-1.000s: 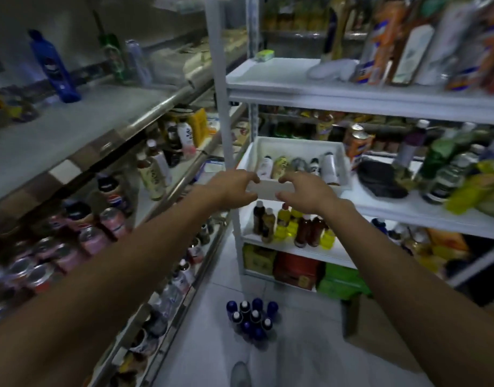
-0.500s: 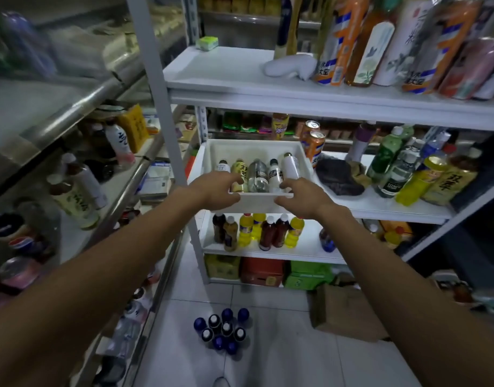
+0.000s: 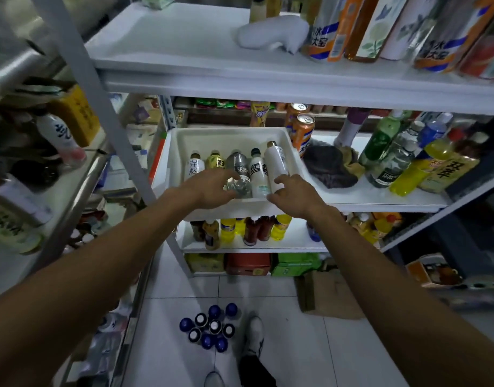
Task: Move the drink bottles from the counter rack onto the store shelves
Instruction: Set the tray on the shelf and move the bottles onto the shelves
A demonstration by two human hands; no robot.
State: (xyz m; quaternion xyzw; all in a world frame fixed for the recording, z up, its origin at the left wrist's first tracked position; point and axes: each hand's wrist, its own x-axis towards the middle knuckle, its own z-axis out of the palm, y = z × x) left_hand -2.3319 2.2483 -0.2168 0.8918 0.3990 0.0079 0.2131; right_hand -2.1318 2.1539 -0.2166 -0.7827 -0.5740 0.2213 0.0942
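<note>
Hands [image 3: 212,188] [image 3: 292,195] spread loose over tray [image 3: 229,138] bottles [image 3: 258,174], no grip (neither closed)

A white cloth [image 3: 271,34] was laid on the top shelf board, beside tall upright cartons. Two orange cans [image 3: 301,127] were stood just behind a dark crumpled cloth [image 3: 328,166] on the middle board. On the tiled floor [image 3: 282,344] a cluster of blue-capped bottles [image 3: 209,326] was grouped — seen from above — near a flattened cardboard box [image 3: 329,296].
</note>
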